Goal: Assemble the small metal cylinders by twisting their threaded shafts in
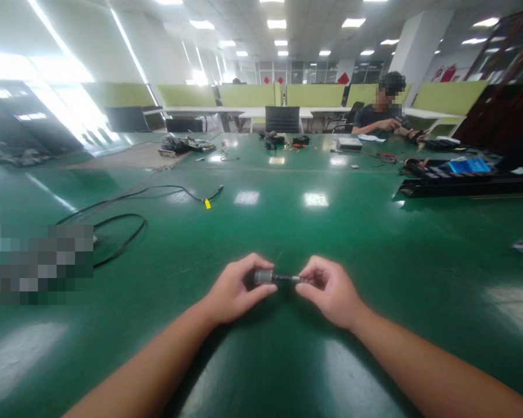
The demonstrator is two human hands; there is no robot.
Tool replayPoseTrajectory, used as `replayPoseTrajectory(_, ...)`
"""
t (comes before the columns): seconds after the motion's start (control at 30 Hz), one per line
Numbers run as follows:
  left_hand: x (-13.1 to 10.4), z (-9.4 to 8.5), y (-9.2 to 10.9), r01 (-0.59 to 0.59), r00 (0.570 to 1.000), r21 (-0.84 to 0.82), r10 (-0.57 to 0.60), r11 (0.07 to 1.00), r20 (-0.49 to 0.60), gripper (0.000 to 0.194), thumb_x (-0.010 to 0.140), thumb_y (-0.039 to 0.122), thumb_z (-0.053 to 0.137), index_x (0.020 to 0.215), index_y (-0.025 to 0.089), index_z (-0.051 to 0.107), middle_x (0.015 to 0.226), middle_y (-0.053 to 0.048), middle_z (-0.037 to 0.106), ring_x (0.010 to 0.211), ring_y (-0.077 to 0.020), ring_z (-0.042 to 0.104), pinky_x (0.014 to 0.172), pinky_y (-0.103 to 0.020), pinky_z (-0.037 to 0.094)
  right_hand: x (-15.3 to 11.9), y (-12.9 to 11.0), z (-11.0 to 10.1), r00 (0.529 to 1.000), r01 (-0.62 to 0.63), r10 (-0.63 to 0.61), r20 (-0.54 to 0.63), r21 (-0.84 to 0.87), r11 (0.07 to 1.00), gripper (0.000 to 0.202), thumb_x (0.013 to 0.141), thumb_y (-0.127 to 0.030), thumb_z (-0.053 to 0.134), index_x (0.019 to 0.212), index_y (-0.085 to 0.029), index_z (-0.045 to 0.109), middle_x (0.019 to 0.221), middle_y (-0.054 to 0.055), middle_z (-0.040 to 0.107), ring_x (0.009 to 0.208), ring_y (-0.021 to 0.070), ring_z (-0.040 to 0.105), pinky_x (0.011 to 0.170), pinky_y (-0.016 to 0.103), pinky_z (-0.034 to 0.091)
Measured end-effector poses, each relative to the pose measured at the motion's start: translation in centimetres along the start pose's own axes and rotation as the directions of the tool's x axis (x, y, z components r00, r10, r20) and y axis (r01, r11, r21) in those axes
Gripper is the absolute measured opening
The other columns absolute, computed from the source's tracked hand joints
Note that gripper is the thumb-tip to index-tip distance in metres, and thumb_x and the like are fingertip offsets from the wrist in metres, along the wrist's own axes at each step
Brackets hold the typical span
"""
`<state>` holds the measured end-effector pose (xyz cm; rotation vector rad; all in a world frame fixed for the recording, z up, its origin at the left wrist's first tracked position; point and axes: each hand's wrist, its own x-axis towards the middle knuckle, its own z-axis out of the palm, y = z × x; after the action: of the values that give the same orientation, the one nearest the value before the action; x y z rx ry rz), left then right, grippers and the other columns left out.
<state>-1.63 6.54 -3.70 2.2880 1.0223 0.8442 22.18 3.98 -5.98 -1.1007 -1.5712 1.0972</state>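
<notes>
Over the green table (261,226) my left hand (239,290) grips a short grey cylinder (264,277) between thumb and fingers. A thin dark shaft (285,278) extends from the cylinder toward the right. My right hand (329,290) pinches the far end of this shaft, where a small light metal part (296,278) shows at the fingertips. The cylinder and shaft lie roughly level, low in the middle of the head view. Whatever else the right fingers enclose is hidden.
A black cable (174,187) with a yellow tag (207,204) curves across the left side. Dark equipment with a blue part (468,166) lies at the right. Electronics (272,140) and a grey box (349,144) sit farther back. A person (375,119) sits across the table.
</notes>
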Motion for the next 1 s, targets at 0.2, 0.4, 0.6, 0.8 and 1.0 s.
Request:
replayPoseTrajectory(0.2, 0.1, -0.2, -0.1, 0.035, 0.999, -0.023, -0.036, 0.999, -0.040, 0.027, 0.083, 0.035, 0.071, 0.102, 0.017, 0.062, 0.085, -0.002, 0.067, 0.073, -0.0149, 0.063, 0.070, -0.026, 0.049, 0.0, -0.1, -0.1, 1.000, 0.004, -0.004, -0.027, -0.026, 1.000, 0.011, 0.074, -0.021, 0.069, 0.076, -0.018, 0.058, 0.067, -0.001, 0.061, 0.059, 0.0133, 0.053, 0.058, 0.025, 0.042)
replayPoseTrajectory(0.4, 0.1, -0.1, 0.0, 0.074, 0.996, -0.070, -0.077, 0.995, -0.043, 0.027, 0.083, 0.035, 0.071, 0.100, 0.018, 0.060, 0.087, -0.002, 0.064, 0.075, -0.0152, 0.061, 0.070, -0.026, 0.047, 0.3, 0.0, -0.2, 0.992, -0.044, 0.036, -0.119, -0.061, 0.997, 0.012, 0.075, -0.024, 0.070, 0.078, -0.018, 0.061, 0.068, 0.001, 0.064, 0.059, 0.0139, 0.054, 0.057, 0.025, 0.042)
replayPoseTrajectory(0.6, 0.3, 0.0, -0.1, 0.097, 0.981, -0.216, -0.130, 0.972, -0.146, 0.032, 0.083, 0.034, 0.070, 0.087, 0.019, 0.043, 0.087, -0.002, 0.060, 0.075, -0.0138, 0.057, 0.071, -0.027, 0.046, 0.4, 0.0, 0.1, 0.993, -0.057, 0.052, -0.106, -0.046, 0.997, 0.013, 0.075, -0.025, 0.071, 0.080, -0.017, 0.062, 0.067, 0.000, 0.063, 0.058, 0.0134, 0.054, 0.058, 0.025, 0.043)
replayPoseTrajectory(0.8, 0.4, -0.5, -1.0, 0.177, 0.934, -0.211, -0.232, 0.961, -0.272, 0.048, 0.078, 0.039, 0.074, 0.065, 0.020, 0.033, 0.077, -0.004, 0.063, 0.071, -0.0160, 0.058, 0.065, -0.027, 0.043, 0.4, 0.1, 0.4, 0.994, -0.057, 0.049, -0.095, -0.078, 0.995, 0.013, 0.075, -0.024, 0.070, 0.082, -0.016, 0.063, 0.066, -0.001, 0.061, 0.059, 0.0129, 0.053, 0.059, 0.025, 0.042)
replayPoseTrajectory(1.0, 1.1, -2.1, -0.7, 0.215, 0.831, -0.347, -0.358, 0.913, -0.426, 0.044, 0.071, 0.036, 0.079, 0.065, 0.019, 0.039, 0.095, -0.010, 0.072, 0.091, -0.0240, 0.069, 0.079, -0.033, 0.050, 0.3, 0.0, 0.5, 0.996, -0.042, 0.035, -0.078, -0.082, 0.996, 0.013, 0.074, -0.024, 0.070, 0.082, -0.016, 0.064, 0.064, -0.002, 0.059, 0.057, 0.0121, 0.052, 0.058, 0.024, 0.041)
